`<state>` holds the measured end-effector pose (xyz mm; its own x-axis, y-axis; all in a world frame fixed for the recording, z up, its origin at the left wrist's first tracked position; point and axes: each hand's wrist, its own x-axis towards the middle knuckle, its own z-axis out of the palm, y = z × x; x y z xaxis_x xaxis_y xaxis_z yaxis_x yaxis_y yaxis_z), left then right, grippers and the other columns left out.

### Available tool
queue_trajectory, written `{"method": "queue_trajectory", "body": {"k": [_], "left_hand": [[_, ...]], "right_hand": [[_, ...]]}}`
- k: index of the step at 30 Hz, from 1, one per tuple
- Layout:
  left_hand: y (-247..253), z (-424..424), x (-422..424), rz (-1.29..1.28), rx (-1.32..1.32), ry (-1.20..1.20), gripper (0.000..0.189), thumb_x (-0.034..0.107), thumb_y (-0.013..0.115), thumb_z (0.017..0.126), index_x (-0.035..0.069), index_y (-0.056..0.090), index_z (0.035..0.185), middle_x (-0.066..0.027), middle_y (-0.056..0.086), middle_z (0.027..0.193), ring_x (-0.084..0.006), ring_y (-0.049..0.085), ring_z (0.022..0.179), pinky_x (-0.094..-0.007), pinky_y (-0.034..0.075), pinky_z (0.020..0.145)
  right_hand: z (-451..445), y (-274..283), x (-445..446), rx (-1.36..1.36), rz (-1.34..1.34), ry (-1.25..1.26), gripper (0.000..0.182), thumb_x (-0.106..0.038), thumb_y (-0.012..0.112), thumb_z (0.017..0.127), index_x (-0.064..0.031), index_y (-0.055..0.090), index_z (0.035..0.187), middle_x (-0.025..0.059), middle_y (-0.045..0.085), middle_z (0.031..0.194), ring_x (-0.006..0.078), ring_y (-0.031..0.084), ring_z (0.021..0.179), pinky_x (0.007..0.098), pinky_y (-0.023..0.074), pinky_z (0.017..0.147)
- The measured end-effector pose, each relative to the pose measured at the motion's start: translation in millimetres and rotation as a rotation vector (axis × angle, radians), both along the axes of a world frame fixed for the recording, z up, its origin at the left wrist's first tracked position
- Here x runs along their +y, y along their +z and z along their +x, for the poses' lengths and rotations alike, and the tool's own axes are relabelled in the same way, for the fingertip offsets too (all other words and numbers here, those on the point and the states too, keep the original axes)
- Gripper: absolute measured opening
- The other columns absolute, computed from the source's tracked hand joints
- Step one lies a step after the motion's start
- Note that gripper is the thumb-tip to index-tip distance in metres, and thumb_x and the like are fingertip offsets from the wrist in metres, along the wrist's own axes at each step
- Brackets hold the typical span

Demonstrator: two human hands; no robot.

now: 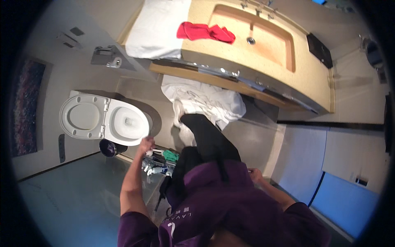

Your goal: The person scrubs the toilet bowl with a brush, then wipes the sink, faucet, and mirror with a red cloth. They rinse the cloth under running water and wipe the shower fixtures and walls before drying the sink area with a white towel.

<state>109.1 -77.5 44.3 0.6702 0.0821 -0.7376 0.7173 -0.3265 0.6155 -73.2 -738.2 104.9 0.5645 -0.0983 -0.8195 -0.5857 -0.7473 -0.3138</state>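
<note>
My left hand [147, 145] is beside the front rim of the white toilet [127, 122], whose seat and lid are raised. Its fingers are curled and blurred, so I cannot tell whether they hold anything. Just below that hand is a cleaning caddy [155, 159] with a green cloth [170, 156] and several bottles, one of them a white and blue bottle [158, 170]. My right hand [254, 175] hangs by my hip, fingers bent and partly hidden by the purple shirt. What it holds, if anything, is not clear.
A heap of white linen [206, 98] lies on the floor at my feet, under the vanity counter [197, 51]. On the counter are a white towel [157, 29] and a red cloth [205, 32] by the sink [268, 46]. A dark bin [108, 148] stands beside the toilet, near a glass panel [83, 191].
</note>
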Motion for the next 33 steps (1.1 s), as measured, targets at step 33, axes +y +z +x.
{"method": "queue_trajectory", "body": {"k": [33], "left_hand": [[188,315,-238,0.280,-0.917,-0.138,0.033,0.008,0.064,0.091,0.000,0.061,0.123,-0.0178,0.066,0.115,-0.0289,0.065,0.104,-0.0357,0.051,0.091]], "right_hand": [[486,114,-71,-0.825,-0.381,-0.125,0.026,-0.016,0.069,0.082,-0.0044,0.051,0.097,0.0192,0.060,0.088,0.0414,0.061,0.082,0.0502,0.0488,0.072]]}}
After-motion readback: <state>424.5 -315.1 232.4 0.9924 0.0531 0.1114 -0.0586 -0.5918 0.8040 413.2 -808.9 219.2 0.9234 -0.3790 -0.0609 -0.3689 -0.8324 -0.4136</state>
